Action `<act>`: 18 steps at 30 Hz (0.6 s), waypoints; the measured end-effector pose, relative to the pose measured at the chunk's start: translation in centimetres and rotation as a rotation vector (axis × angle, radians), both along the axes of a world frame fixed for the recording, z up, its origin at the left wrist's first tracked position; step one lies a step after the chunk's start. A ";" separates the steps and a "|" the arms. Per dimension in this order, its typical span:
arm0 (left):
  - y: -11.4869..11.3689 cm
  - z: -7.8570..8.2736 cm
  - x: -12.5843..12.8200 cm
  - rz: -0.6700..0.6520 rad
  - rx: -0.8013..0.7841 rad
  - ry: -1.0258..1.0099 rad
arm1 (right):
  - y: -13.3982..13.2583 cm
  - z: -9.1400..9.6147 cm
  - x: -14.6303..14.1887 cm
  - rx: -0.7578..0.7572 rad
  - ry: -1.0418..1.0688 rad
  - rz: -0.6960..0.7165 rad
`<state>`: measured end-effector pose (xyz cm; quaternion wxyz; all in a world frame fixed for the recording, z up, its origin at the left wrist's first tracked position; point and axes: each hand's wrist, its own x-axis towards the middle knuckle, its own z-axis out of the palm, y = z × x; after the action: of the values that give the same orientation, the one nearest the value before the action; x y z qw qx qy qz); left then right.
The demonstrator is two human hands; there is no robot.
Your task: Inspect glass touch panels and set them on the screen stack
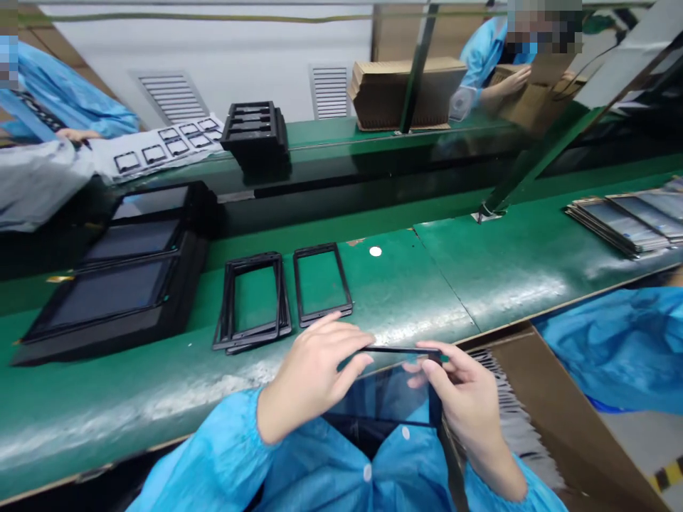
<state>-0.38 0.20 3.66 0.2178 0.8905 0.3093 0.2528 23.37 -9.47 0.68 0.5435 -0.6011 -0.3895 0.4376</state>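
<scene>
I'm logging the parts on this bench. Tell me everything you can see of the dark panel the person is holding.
The dark panel is a thin, flat rectangle, glossy and part see-through like tinted glass, with a black frame along its far edge. It is held tilted over the person's lap, just off the green table edge. The left hand grips its left side and the right hand its right, fingertips on the top edge. Its lower part fades into the blue coat.

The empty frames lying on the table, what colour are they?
The frames are black, lying on the green table. The head view shows them best.
</scene>
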 end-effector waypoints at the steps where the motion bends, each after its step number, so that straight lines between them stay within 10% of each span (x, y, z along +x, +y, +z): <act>1: 0.2 0.1 0.1 -0.021 -0.019 -0.014 | -0.1 0.0 -0.1 -0.003 -0.002 -0.004; 9: -0.8 0.4 0.5 0.028 -0.170 -0.024 | 0.7 0.6 -0.2 -0.033 0.008 0.096; 14: -1.8 0.1 1.4 0.044 -0.672 -0.176 | 2.0 0.6 -0.7 -0.022 0.219 0.348; 18: -2.6 -0.4 1.3 0.213 -1.090 -0.497 | 2.4 0.0 -0.1 -0.082 0.306 0.188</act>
<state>0.92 -2.39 3.21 0.6814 0.5293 0.4215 0.2790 23.29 -7.12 0.68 0.5282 -0.5102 -0.3388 0.5882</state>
